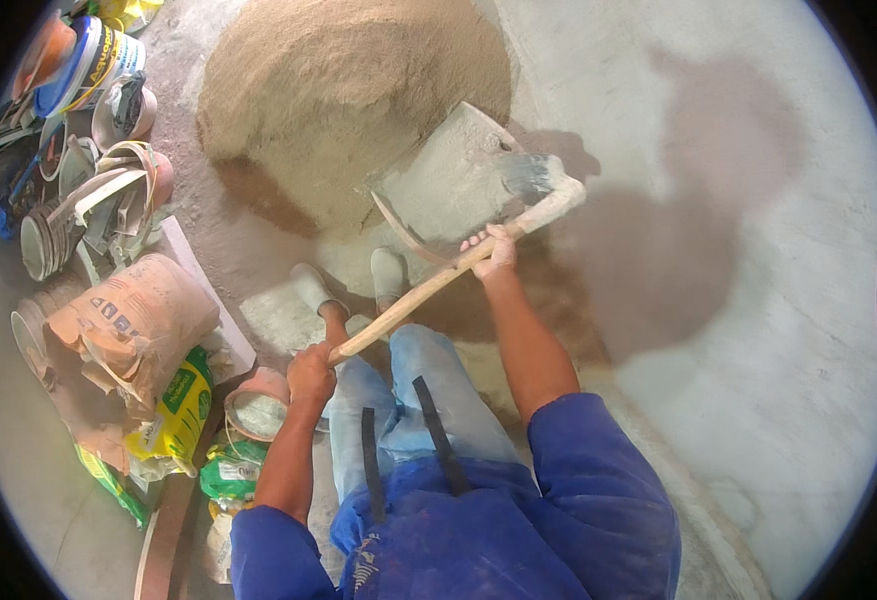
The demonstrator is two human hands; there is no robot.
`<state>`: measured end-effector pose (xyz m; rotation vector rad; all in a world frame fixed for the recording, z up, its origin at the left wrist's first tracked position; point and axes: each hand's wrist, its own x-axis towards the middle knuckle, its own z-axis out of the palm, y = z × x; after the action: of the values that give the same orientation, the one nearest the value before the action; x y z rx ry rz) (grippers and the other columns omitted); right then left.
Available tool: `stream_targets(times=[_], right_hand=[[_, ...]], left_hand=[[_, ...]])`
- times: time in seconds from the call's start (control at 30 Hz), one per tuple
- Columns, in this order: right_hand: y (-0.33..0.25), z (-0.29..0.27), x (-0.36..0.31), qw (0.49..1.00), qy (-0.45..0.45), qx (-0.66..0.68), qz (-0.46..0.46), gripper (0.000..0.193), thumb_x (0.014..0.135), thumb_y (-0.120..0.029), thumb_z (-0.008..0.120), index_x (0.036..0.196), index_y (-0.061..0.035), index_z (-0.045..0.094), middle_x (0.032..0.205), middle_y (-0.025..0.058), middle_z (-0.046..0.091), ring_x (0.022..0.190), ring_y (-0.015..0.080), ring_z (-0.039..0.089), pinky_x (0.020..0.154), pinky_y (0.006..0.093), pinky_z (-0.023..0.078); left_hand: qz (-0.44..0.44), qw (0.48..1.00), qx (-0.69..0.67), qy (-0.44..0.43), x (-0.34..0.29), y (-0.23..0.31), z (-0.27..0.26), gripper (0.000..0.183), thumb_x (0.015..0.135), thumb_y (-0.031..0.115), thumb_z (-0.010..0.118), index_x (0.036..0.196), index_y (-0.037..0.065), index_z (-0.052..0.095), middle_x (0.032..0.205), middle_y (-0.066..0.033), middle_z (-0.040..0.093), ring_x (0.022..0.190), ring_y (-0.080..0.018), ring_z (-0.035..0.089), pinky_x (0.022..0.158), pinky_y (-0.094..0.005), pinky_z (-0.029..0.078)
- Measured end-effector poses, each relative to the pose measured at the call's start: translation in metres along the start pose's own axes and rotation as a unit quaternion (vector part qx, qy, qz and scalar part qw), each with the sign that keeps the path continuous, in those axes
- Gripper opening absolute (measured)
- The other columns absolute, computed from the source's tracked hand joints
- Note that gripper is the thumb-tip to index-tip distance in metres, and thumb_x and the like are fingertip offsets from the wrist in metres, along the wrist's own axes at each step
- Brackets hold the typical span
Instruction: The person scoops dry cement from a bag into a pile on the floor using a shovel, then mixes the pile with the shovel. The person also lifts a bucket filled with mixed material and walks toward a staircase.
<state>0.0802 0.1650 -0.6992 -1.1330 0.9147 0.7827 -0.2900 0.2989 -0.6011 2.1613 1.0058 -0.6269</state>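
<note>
Both my hands are wrapped round the wooden handle of a hoe (408, 306), which slants up from lower left to upper right. My left hand (310, 376) is closed near the handle's lower end, by my thigh. Farther up, my right hand (495, 252) grips it close to the metal head. The wide, grey, dust-coated blade (448, 175) lies over the near edge of a large heap of brown sandy material (348, 80). Whether the blade touches the heap is hard to tell. My feet stand just short of it.
Along the left lie a torn paper sack (143, 305), a yellow-green bag (180, 408), a white board (208, 290) and stacked used buckets (48, 240). A small bucket (258, 404) stands near my left forearm. A white-and-blue bucket (98, 65) is at the far left. Pale concrete floor (778, 320) extends right, with shadows.
</note>
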Motion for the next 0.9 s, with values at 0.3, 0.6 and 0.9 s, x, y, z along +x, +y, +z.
stream_targets(times=[0.3,0.6,0.9], right_hand=[[-0.052,-0.005,-0.069,1.000,-0.008,-0.005,-0.025,0.023,0.089,-0.027,0.055,0.078,-0.0171,0.038,0.067,-0.0024,0.033,0.057,0.0164,0.034,0.056,0.0375,0.037],[0.062,0.024,-0.136,0.974,-0.039,-0.165,0.150,0.025,0.086,-0.027,0.062,0.078,-0.0133,0.043,0.066,0.0025,0.044,0.058,0.0186,0.044,0.058,0.0389,0.045],[0.158,0.053,-0.220,0.708,-0.239,-0.646,0.155,0.035,0.093,-0.023,0.060,0.123,-0.0082,0.050,0.095,0.0106,0.064,0.078,0.0222,0.065,0.065,0.0392,0.054]], left_hand=[[0.018,0.991,-0.113,-0.061,-0.056,0.040,-0.036,0.014,0.077,0.024,0.067,0.086,0.014,0.064,0.080,-0.0128,0.067,0.079,-0.0361,0.065,0.068,-0.0506,0.050],[-0.134,0.963,-0.215,-0.095,-0.240,0.042,-0.074,0.025,0.079,0.030,0.069,0.098,0.015,0.063,0.083,-0.0138,0.068,0.081,-0.0380,0.065,0.070,-0.0496,0.049],[-0.317,0.796,-0.516,-0.006,-0.300,0.044,-0.023,0.036,0.072,0.024,0.074,0.098,0.002,0.063,0.080,-0.0147,0.066,0.073,-0.0245,0.065,0.070,-0.0386,0.050]])
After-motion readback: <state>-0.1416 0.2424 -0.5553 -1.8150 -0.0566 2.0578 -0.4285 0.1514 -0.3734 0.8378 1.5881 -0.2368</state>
